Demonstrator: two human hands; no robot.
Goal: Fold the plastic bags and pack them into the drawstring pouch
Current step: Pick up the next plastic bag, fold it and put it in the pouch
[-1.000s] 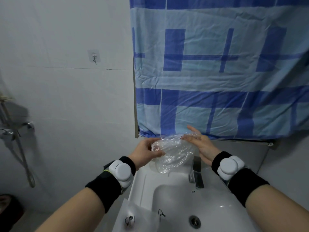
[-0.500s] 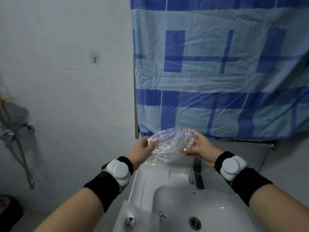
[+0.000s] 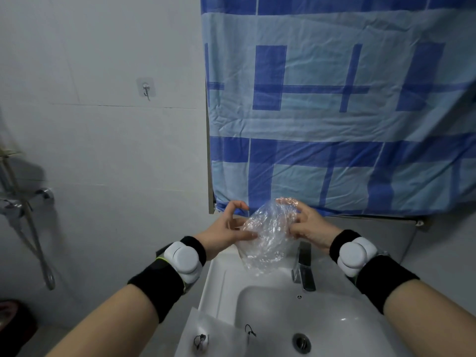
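Both forearms reach forward from six o'clock, each wrist in a black band with a white puck. The left hand curls thumb and fingers at nine o'clock of the crumpled clear plastic bag; the right hand pinches it from three o'clock.

White sink at bottom centre, w/ a metal drain low in the bowl and a chrome faucet at the back rim. Behind it hangs a blue checked cloth (light and dark blue blocks, creased), covering the upper right. Left of that: pale tiled wall w/ a stick-on hook. Far left, chrome shower fittings and a hose running down the wall. Dark object at bottom-left corner, can't tell what.
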